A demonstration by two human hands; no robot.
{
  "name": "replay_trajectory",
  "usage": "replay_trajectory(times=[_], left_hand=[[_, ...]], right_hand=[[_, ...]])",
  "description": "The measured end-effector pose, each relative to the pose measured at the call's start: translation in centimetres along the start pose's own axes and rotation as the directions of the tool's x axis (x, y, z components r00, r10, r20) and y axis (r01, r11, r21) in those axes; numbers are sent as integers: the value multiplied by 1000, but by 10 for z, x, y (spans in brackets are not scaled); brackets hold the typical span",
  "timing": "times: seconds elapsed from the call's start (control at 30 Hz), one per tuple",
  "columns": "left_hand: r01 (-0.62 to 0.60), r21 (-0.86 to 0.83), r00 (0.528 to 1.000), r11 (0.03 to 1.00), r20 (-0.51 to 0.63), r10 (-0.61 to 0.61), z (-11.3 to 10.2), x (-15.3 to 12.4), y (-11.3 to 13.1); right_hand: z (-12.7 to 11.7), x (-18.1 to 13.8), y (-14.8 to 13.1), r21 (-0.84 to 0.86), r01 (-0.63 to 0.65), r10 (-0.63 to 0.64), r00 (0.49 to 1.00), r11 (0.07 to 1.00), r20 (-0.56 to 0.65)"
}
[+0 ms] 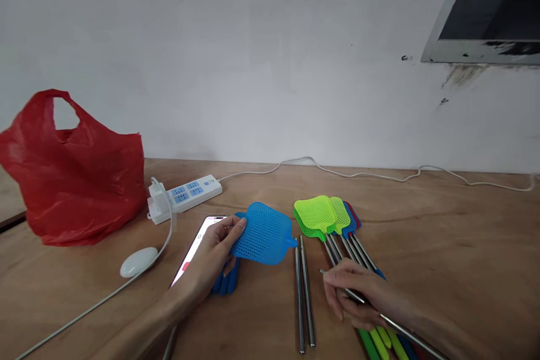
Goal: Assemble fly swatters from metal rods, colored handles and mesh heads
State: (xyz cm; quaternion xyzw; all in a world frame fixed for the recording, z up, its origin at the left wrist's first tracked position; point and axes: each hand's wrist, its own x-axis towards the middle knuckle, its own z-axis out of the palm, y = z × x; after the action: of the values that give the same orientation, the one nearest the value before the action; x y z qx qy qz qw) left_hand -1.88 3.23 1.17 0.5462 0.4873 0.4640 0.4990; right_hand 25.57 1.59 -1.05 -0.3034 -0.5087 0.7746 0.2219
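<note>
My left hand (pixel 219 244) pinches the edge of a blue perforated fly swatter head (pixel 265 233), its short socket pointing right. In my right hand (pixel 358 292) is a thin metal rod (pixel 400 326), its tip aimed up and left toward that socket, with a gap between them. Two more metal rods (pixel 302 292) lie side by side on the table between my hands. Under and beyond my right hand is a row of fly swatters (pixel 316 212) with yellow-green, green, blue and red heads and coloured handles. Several blue handles (pixel 228 280) lie partly hidden beneath my left hand.
A lit phone (pixel 196 247) lies by my left wrist. Behind it sit a white power strip (pixel 196 194), its cable (pixel 312 160) along the wall, and a white oval device (pixel 138 262). A red plastic bag (pixel 80 180) stands at the left of the wooden table (pixel 455 247).
</note>
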Motion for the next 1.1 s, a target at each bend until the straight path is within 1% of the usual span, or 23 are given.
replay_trajectory(times=[0.03,0.07,0.13,0.2,0.27,0.33,0.4,0.47,0.5,0.6,0.63,0.67,0.73,0.83,0.93,1.03,1.1], left_hand=[[4,5,1000,1000,18,-4,-1,1,0],[18,21,998,1000,61,-19,-1,1,1],[58,76,982,995,178,-70,1,-1,1],[69,128,960,989,261,-101,4,-4,1],[63,154,951,986,290,-106,7,-7,1],[68,164,946,984,303,-116,9,-8,1],[77,165,950,983,286,-122,9,-9,1],[69,141,965,988,244,-102,10,-9,2],[55,118,972,991,221,-81,10,-9,2],[-24,37,981,999,193,16,10,-10,5],[-56,23,979,998,195,50,10,-10,6],[-84,23,977,996,201,78,10,-11,7],[-117,58,972,991,214,102,10,-12,6],[-99,123,971,987,229,69,10,-12,2],[-66,146,987,987,156,43,8,-9,-2],[-77,224,997,971,25,74,5,-4,-3],[-99,315,993,944,-22,112,2,-1,-3]], right_hand=[[0,1,-1,26,27,-26,998,999,-54],[0,2,-3,50,59,-53,991,997,-120],[1,4,-6,67,130,-108,960,989,-259],[3,3,-9,43,190,-164,922,981,-350],[6,1,-9,21,210,-187,906,977,-379],[8,-1,-8,19,192,-173,920,981,-352],[10,-1,-7,34,173,-155,938,984,-309],[11,-1,-8,65,187,-157,934,980,-320],[11,-1,-9,82,213,-171,920,974,-354],[11,0,-10,100,316,-235,850,943,-471],[11,1,-10,103,336,-247,838,936,-486],[12,2,-10,111,344,-251,837,933,-486],[13,3,-7,142,330,-231,854,933,-465],[18,3,-5,166,288,-193,881,943,-432],[19,2,-7,150,268,-182,885,952,-428],[16,1,-10,142,311,-207,848,940,-488],[12,2,-12,147,357,-229,812,922,-537]])
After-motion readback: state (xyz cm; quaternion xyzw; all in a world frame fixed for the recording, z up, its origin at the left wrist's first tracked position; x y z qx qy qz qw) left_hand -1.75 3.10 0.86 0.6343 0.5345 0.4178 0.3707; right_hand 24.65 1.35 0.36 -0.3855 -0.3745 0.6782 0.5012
